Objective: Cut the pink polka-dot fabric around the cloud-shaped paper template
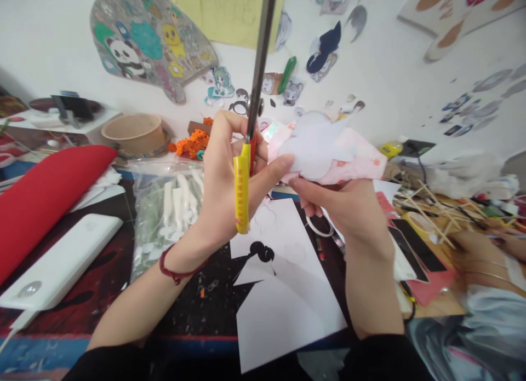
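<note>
My left hand (230, 178) is closed round scissors with yellow handles (242, 195), whose blades point upward. Its thumb also presses on a white paper cutout (314, 143). The cutout lies over a pink patterned sheet (365, 156). From below, my right hand (341, 206) pinches the lower edge of the cutout and the sheet, with its other fingers curled. Beneath both hands lies white paper (287, 315) with cut-out gaps and faint pencil outlines.
On the left are a white power bank (61, 260), a red object (49, 200) and a plastic bag of white pieces (168, 206). Orange flowers (195, 144) stand near the wall. At right are phones (415, 247), wooden sticks and another person's arm (480, 260).
</note>
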{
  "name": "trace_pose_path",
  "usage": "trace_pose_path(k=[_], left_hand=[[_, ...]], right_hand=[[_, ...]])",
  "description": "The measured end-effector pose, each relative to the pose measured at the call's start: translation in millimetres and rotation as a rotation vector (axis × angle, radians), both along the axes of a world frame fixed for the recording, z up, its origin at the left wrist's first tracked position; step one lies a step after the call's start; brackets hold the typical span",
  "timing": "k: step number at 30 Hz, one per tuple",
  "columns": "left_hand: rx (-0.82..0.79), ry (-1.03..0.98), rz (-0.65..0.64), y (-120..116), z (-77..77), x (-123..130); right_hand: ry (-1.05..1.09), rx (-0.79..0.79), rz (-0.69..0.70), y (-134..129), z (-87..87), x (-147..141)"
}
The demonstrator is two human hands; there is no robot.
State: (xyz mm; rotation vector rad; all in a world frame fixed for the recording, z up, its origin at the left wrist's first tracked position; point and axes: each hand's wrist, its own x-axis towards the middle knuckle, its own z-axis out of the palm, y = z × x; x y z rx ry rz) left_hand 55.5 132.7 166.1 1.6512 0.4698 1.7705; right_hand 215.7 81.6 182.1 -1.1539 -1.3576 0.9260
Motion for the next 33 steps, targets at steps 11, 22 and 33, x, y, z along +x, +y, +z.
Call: trace_pose_path(k=[11, 22, 33], left_hand=[[0.041, -0.023, 0.091, -9, 8.8, -3], [0.027, -0.046, 0.136, -6, 4.3, -3], [-0.04, -0.008, 0.119, -10, 3.7, -5]], right_hand=[[0.015, 0.022, 0.07, 2, -0.2, 3], [-0.247, -0.125, 0.208, -5, 11.2, 16], [-0.331, -0.073, 0.267, -4, 7.0, 27]])
